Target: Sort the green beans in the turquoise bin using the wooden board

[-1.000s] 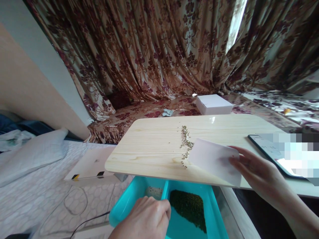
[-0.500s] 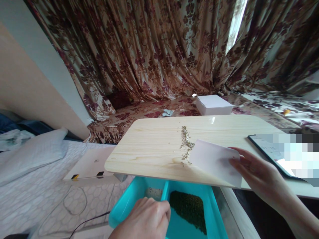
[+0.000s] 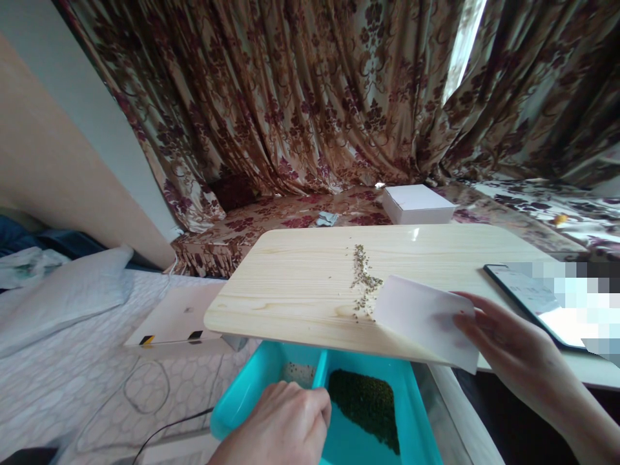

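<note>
My right hand (image 3: 513, 352) pinches a white card (image 3: 423, 318) whose left edge rests on a pale wooden board (image 3: 290, 287), right beside a thin line of small green beans (image 3: 362, 278). Below the board's front edge, my left hand (image 3: 278, 426) is closed on the divider of a turquoise tray (image 3: 242, 400). The tray's right compartment holds a heap of green beans (image 3: 365, 403); its left compartment shows a few pale grains (image 3: 298, 373).
A phone (image 3: 537, 297) lies on the board's right end. A white box (image 3: 416, 203) sits behind the board on patterned fabric under heavy floral curtains (image 3: 314, 97). A white flat box (image 3: 174, 320), a cable (image 3: 145, 387) and a pillow (image 3: 58, 297) lie on the bed at left.
The card and my right hand have shifted slightly right and down along the board. My left hand stays on the tray.
</note>
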Motion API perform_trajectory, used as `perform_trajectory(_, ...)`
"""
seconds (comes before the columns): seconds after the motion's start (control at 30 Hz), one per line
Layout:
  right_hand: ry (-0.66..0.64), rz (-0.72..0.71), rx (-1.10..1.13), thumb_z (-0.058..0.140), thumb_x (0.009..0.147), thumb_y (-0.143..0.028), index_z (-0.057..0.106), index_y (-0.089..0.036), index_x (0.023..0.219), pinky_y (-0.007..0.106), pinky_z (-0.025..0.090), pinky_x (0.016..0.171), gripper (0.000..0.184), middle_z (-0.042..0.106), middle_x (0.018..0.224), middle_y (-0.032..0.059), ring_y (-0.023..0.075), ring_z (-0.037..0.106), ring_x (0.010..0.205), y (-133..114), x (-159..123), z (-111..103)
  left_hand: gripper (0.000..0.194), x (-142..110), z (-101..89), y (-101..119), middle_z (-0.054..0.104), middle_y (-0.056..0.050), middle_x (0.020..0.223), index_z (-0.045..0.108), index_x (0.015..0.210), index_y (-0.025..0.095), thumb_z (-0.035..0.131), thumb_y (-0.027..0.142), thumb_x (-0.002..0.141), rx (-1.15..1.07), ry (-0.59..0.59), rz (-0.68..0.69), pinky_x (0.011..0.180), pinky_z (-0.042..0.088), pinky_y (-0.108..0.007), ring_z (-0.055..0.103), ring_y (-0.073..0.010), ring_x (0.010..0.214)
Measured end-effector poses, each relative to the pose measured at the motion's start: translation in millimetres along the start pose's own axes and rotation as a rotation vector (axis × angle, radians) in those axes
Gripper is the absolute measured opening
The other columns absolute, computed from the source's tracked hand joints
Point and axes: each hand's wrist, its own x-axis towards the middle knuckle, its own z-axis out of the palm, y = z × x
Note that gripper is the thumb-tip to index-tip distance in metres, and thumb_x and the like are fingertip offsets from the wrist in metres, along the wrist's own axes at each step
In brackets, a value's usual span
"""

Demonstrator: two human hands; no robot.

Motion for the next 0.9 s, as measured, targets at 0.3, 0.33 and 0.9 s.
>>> perform_trajectory(0.3,-0.001,-0.033,-0.026,0.081,0.073,-0.054,0.074,-0.025,0.108,0.035,0.068,0.073,0.046,0.084,0.089,0.0105,0.0292,0.081,0.081,1.7,4.1,2.3,0.035,0.1,4.5,-3.5,0.071,-0.007,0.102,0.068,0.103,0.023,0.034,0.017,0.100,-0.016,0.029,0.007,0.092,0.044,-0.037,0.064,-0.0273,0.102)
perform_trajectory(0.33,-0.027,-0.027,-0.035,0.081,0.075,-0.052,0.074,-0.024,0.110,0.035,0.068,0.075,0.046,0.084,0.092,0.0109,0.0293,0.081,0.084,3.3,3.7,1.4,0.034,0.3,4.7,-3.5,0.072,-0.007,0.101,0.068,0.102,0.023,0.034,0.017,0.100,-0.020,0.031,0.003,0.091,0.045,-0.037,0.064,-0.0275,0.101)
perform_trajectory(0.9,-0.045,-0.026,-0.039,0.081,0.076,-0.050,0.073,-0.025,0.113,0.031,0.067,0.070,0.045,0.084,0.095,0.0108,0.0283,0.081,0.086,1.7,1.8,1.5,0.035,-1.3,0.0,0.6,0.073,-0.008,0.100,0.068,0.099,0.023,0.033,0.019,0.099,-0.042,0.031,-0.013,0.092,0.046,-0.038,0.065,-0.0280,0.102)
